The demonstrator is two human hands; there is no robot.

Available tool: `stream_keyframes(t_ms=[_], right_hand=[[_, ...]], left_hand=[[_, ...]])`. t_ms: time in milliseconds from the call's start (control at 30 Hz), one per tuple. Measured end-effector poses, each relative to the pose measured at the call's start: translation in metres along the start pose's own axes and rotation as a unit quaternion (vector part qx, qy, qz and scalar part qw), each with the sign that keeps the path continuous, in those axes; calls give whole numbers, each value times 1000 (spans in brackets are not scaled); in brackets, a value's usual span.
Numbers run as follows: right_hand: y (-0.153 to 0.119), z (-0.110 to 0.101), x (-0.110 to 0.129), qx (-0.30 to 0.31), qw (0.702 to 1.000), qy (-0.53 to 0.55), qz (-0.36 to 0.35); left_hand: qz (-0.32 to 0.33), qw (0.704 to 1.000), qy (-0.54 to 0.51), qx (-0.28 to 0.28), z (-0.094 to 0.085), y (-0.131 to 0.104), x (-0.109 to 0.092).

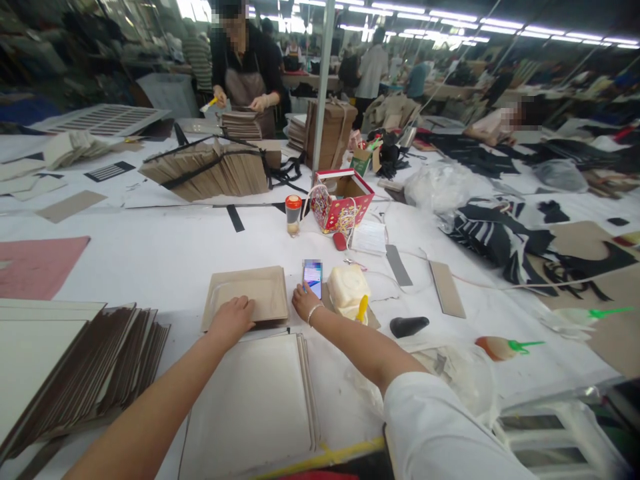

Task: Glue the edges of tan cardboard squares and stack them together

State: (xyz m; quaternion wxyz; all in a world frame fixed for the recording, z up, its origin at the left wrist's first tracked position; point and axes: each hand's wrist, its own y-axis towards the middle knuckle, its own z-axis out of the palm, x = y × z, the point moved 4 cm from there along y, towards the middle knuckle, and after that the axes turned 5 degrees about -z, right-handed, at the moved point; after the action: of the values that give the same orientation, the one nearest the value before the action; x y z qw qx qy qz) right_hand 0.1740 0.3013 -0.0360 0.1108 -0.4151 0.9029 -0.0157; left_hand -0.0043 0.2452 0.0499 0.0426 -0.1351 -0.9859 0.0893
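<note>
My left hand (pixel 234 320) lies with its fingers stretched out on a tan rectangular panel (pixel 270 283), whose edges look layered. At the lower left of a lit smartphone (pixel 313 279) is my right hand (pixel 305 303), a pale bracelet at its wrist. Its fingertips touch the phone's lower edge, and no clear grip around it shows. Just right of the phone stands a cream plastic container (pixel 349 288) with a yellow-handled brush (pixel 363 308) in it. Nearest to me, a stack of pale panels (pixel 250 400) lies below the tan panel.
Dark-edged boards (pixel 125 360) are piled at left. Behind the phone stand an orange-lidded cup (pixel 293 217) and a red patterned box (pixel 345 200). A black object (pixel 409 326) and a glue bottle (pixel 500 348) lie at right. Across the table, a co-worker (pixel 245 73) holds a yellow brush.
</note>
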Motion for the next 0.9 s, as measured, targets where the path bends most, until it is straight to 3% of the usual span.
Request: stream_keyframes(t_ms=[100,300,567,767,900], right_hand=[[-9,-21,10,-41,996,67,49],[-36,-46,17,3,963,217,159],[-48,-63,23,-50,929,314,189],[-48,-84,33,-161,935,255,186],[-41,-92,39,-143,941,246,184]], left_hand=[[-14,1000,0,17,0,2,-1],[-8,997,-28,71,-4,8,5],[47,992,-43,106,-5,16,16],[57,997,-41,25,-11,-2,11],[-28,998,-29,-44,-22,-13,30]])
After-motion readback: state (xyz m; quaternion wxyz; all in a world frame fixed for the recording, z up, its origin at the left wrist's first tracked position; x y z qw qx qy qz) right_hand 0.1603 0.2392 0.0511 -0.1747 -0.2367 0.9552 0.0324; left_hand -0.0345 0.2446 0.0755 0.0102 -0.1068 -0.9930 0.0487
